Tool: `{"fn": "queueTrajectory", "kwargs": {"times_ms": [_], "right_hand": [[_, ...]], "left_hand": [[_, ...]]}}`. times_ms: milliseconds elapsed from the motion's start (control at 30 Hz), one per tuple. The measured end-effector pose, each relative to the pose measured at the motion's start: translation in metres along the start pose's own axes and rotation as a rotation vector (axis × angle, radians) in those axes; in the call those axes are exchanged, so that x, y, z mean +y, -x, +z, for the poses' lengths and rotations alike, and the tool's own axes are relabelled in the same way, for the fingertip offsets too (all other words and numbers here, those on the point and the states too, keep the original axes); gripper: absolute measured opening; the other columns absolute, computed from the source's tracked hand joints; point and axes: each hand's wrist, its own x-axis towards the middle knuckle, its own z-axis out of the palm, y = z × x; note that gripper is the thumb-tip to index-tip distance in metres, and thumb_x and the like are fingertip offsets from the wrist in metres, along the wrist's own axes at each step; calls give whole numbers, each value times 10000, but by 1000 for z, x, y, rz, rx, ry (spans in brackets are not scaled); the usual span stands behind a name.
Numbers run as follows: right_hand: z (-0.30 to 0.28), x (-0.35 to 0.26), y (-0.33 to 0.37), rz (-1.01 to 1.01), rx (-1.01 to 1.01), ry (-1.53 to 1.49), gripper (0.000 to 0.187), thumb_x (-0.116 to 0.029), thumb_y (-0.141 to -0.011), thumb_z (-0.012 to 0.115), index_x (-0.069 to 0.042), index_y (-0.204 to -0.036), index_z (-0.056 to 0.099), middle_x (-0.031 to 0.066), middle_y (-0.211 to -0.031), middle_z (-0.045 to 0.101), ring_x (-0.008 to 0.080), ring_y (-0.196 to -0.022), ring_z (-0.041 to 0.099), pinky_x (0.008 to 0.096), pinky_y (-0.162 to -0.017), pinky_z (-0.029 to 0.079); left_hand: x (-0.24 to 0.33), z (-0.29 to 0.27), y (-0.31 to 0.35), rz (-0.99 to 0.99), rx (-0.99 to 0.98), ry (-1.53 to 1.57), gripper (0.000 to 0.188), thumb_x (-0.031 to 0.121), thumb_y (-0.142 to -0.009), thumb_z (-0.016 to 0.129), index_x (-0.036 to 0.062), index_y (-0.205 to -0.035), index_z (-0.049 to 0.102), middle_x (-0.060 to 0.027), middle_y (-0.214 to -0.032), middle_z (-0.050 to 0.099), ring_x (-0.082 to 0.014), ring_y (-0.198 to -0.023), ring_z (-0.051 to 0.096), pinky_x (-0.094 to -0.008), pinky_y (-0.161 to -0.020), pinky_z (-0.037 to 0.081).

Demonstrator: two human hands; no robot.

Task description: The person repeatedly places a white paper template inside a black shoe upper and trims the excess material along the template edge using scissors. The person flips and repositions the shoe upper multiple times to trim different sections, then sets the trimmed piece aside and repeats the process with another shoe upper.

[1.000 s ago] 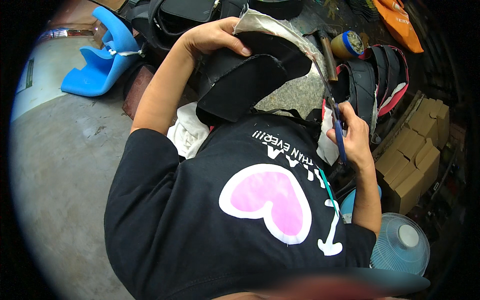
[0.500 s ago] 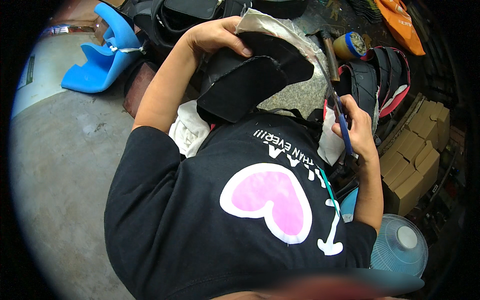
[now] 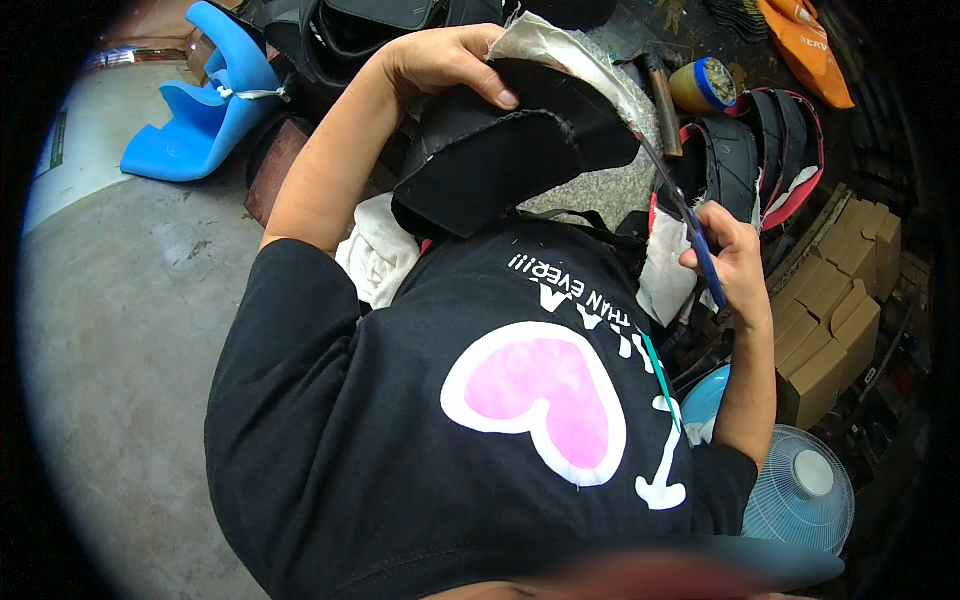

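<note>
Our left hand (image 3: 440, 60) clamps black seat pad (image 3: 510, 150); right hand (image 3: 735, 265) clenches blue-handled tool (image 3: 690, 230), blade angling up-left toward pad edge.

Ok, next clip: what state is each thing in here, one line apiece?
Left hand: grip closed on the black curved foam seat piece.
Black curved foam seat piece: held up, tilted, grey fabric lining peeled back at its top edge.
Right hand: grip closed on the blue-handled thin tool.
Blue-handled thin tool: tip at the piece's edge.
Pale blue fan: lying face-up.
</note>
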Motion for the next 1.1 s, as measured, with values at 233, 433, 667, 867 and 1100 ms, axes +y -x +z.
{"fn": "queueTrajectory", "kwargs": {"times_ms": [233,433,667,867,1100], "right_hand": [[1,0,-1,23,-56,-100,467,-354,-656,782,-5,-867,556,23,-653,437,106,-609,423,267,-566,348],[0,-5,-3,20,-88,-209,469,-358,-650,758,-1,-874,553,27,-665,448,109,-621,433,276,-576,358],[-15,-8,8,148,-142,-35,451,-350,-668,739,-2,-878,545,45,-689,483,130,-634,471,286,-597,393],[-12,-5,12,94,-134,16,385,-303,-698,723,-13,-886,552,58,-708,532,159,-650,515,303,-632,432],[-4,2,11,210,-181,-167,371,-295,-733,747,-9,-847,540,3,-672,482,74,-635,452,257,-571,364]], "left_hand": [[10,3,-11,-67,-102,-89,527,30,-749,747,-9,-1253,596,-113,-1167,662,-208,-1063,609,-313,-987,448],[27,13,-18,-124,-176,-216,490,67,-799,731,-27,-1256,582,-113,-1165,657,-189,-1045,610,-297,-950,475],[18,19,-26,99,-188,-402,556,44,-765,694,42,-1309,580,-124,-1205,644,-220,-1113,587,-294,-1013,430],[6,15,-28,-7,-167,-315,583,26,-722,688,19,-1297,590,-150,-1314,590,-276,-1214,537,-351,-1097,340],[5,16,-29,-38,-171,-224,625,52,-716,703,12,-1324,562,-152,-1292,602,-264,-1189,554,-336,-1077,369]]}}
